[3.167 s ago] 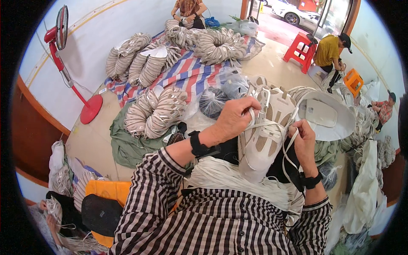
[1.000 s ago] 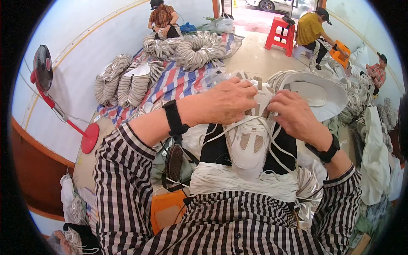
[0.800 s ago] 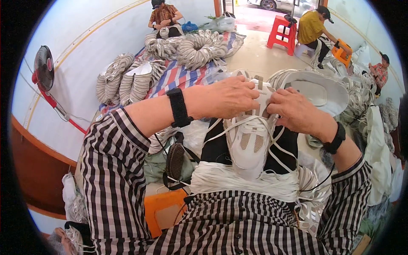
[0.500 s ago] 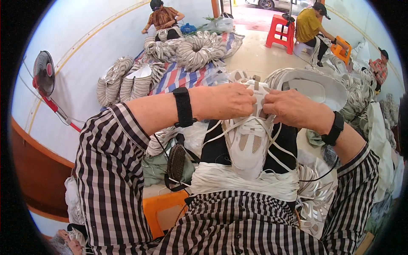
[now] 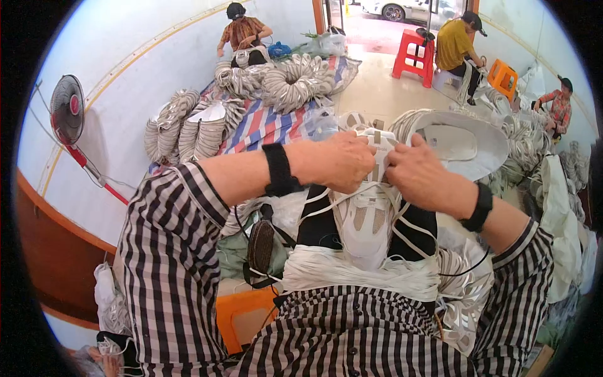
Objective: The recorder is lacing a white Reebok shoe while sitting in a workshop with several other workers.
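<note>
A white and beige sneaker (image 5: 367,234) lies toe toward me across my dark-trousered lap. White shoelaces (image 5: 402,217) run through its lower part and trail off to both sides. At its upper left edge my left hand (image 5: 344,162) is closed, fingertips against the sneaker beside the tongue (image 5: 378,143). My right hand (image 5: 422,174) is closed at the opposite edge, thumb and fingers pinched together; what lies between them is hidden. A thick bundle of white laces (image 5: 361,271) rests across my lap against my checked shirt.
Beyond my right hand stands a white tub (image 5: 493,141). Bundled shoe parts (image 5: 295,81) lie on a striped sheet (image 5: 270,129). A fan (image 5: 68,113) is at left, an orange stool (image 5: 242,314) near my left elbow, a red stool (image 5: 414,58) by the doorway. Several people sit working around the room.
My right hand has shifted slightly down and left, turning its fingers inward. My left hand has dipped a little at the sneaker's edge. The person in yellow has drawn an arm back from the orange stool.
</note>
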Action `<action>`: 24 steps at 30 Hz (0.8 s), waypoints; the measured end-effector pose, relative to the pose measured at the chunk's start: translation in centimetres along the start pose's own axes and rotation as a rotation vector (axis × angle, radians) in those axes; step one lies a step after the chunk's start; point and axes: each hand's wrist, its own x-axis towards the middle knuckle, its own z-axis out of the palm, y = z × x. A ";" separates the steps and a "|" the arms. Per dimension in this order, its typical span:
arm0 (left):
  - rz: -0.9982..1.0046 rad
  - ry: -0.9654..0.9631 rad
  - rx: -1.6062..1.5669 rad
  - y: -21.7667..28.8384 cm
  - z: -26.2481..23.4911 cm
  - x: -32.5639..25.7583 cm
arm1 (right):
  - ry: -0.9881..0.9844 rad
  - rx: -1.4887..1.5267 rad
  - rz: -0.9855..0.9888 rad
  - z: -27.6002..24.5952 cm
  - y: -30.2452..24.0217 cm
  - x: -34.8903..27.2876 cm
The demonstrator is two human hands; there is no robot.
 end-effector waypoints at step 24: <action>-0.249 0.520 -0.710 3.0 2.6 0.5 | 0.328 1.023 0.484 3.3 0.2 0.0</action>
